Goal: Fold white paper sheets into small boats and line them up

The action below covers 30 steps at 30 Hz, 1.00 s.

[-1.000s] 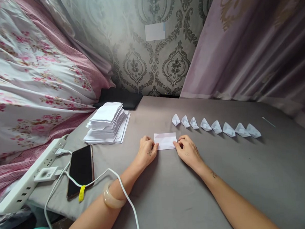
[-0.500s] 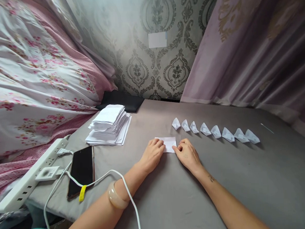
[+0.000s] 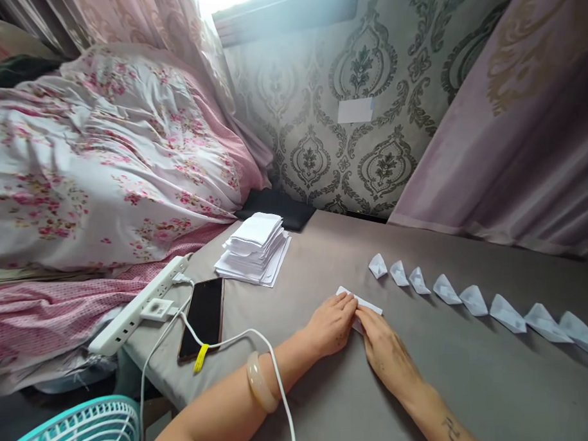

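A small folded white paper [image 3: 362, 302] lies on the grey table [image 3: 357, 385]. My left hand [image 3: 332, 323] rests on its left part with the fingers laid flat over it. My right hand [image 3: 386, 349] presses on the paper's near right edge, fingers together and stretched forward. Most of the paper is hidden under both hands. A row of several folded white paper boats [image 3: 473, 300] runs to the right beyond my hands.
A stack of white paper sheets [image 3: 254, 249] sits at the back left. A black phone [image 3: 203, 317] with a white cable [image 3: 260, 350] and a white power strip [image 3: 140, 304] lie at the left edge. A teal fan [image 3: 74, 434] stands below. Floral bedding [image 3: 104, 169] is left.
My hands have come together over the paper, covering more of it. The view has swung left and up, so the boats and hands now sit further right.
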Each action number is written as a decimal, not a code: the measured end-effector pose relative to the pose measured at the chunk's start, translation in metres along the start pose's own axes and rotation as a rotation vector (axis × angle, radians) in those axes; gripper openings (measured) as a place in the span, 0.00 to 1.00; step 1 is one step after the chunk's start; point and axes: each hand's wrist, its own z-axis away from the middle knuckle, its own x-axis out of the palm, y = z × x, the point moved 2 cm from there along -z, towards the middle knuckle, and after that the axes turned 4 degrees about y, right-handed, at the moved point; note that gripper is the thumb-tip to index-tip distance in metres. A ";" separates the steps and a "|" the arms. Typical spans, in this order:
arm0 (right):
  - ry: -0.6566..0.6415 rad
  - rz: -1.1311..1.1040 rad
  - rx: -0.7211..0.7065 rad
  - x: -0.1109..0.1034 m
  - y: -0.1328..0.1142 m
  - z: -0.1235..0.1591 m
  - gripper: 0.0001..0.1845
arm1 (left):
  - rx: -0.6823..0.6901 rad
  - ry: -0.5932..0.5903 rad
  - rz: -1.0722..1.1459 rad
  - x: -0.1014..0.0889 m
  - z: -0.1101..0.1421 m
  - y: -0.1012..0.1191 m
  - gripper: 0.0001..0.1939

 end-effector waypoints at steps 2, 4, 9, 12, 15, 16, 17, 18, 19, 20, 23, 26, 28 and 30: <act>-0.011 0.017 -0.007 0.007 0.006 0.004 0.27 | -0.051 -0.034 -0.040 0.004 0.002 -0.002 0.24; -0.004 0.062 0.005 0.011 0.010 0.007 0.26 | -0.100 -0.068 -0.073 0.005 0.004 -0.004 0.26; 0.058 0.156 0.095 0.002 0.013 0.009 0.20 | -0.166 -0.145 -0.141 -0.002 0.009 -0.007 0.30; 0.067 0.172 0.126 -0.006 0.014 0.005 0.17 | -0.194 -0.130 -0.157 -0.005 0.010 -0.009 0.29; 0.050 0.154 0.166 -0.009 0.021 -0.003 0.15 | -0.261 -0.082 -0.176 -0.011 0.009 -0.013 0.26; 0.048 0.144 0.186 -0.009 0.025 -0.006 0.14 | -0.277 -0.064 -0.186 -0.015 0.008 -0.014 0.24; 0.047 0.134 0.205 -0.009 0.028 -0.008 0.12 | -0.279 -0.048 -0.194 -0.019 0.008 -0.014 0.22; 0.050 0.125 0.223 -0.008 0.031 -0.010 0.10 | -0.264 -0.031 -0.200 -0.023 0.007 -0.013 0.19; 0.055 0.116 0.241 -0.007 0.033 -0.012 0.09 | -0.230 -0.018 -0.203 -0.026 0.006 -0.011 0.17; 0.058 0.108 0.259 -0.007 0.035 -0.013 0.09 | -0.179 -0.012 -0.200 -0.029 0.006 -0.009 0.15; 0.038 0.089 0.326 -0.008 0.036 -0.013 0.14 | -0.015 -0.037 -0.138 -0.031 0.005 0.000 0.16; -0.025 0.061 0.434 -0.013 0.034 -0.013 0.14 | 0.053 -0.063 -0.044 -0.026 0.005 0.004 0.18; -0.066 0.028 0.528 -0.016 0.035 -0.013 0.13 | 0.050 -0.061 -0.009 -0.024 0.006 0.003 0.18; -0.099 -0.020 0.606 -0.018 0.037 -0.013 0.13 | 0.047 -0.059 0.006 -0.023 0.007 0.002 0.19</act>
